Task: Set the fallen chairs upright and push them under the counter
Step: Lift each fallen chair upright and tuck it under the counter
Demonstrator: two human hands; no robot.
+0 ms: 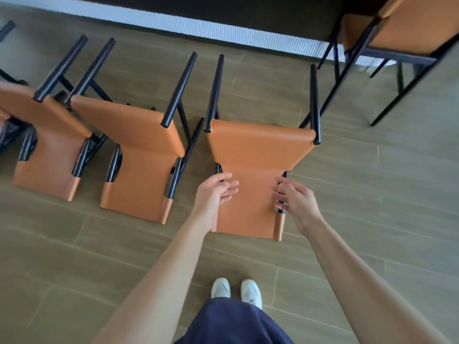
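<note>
Three orange chairs with black metal legs lie on their backs on the floor, legs pointing toward the counter. The nearest fallen chair [255, 157] is right in front of me. My left hand [214, 192] is at the left side of its backrest and my right hand [295, 197] at the right side. Both hands have fingers spread and curled around the frame rails, not closed tight. A second fallen chair [139, 150] and a third [49, 135] lie to the left. One chair [407, 26] stands upright under the counter at top right.
The counter's dark base [223, 8] with a white ribbed strip [198, 28] runs along the top. Wood-look tile floor [74, 256] spreads around me. My white shoes [236, 290] stand just behind the nearest chair.
</note>
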